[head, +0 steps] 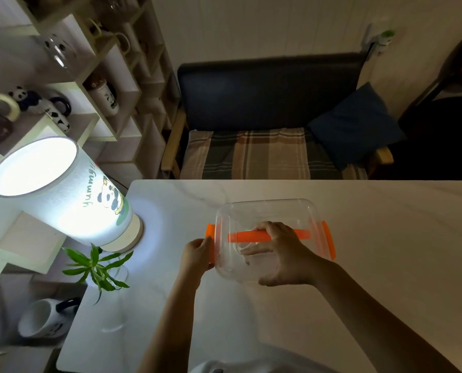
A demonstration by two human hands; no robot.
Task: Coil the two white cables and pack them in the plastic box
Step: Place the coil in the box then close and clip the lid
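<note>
A clear plastic box with orange side clips and an orange handle sits on the white table, its lid on. My left hand grips the orange clip at the box's left end. My right hand lies on top of the lid, fingers spread over the handle. Through the clear plastic a pale loop shows faintly under my right hand; whether it is the white cables I cannot tell.
A lit cylindrical lamp with a panda print stands at the table's left. A small green plant in a glass stands beside it. A dark bench with a plaid cushion lies beyond the table's far edge. Shelves with mugs fill the left.
</note>
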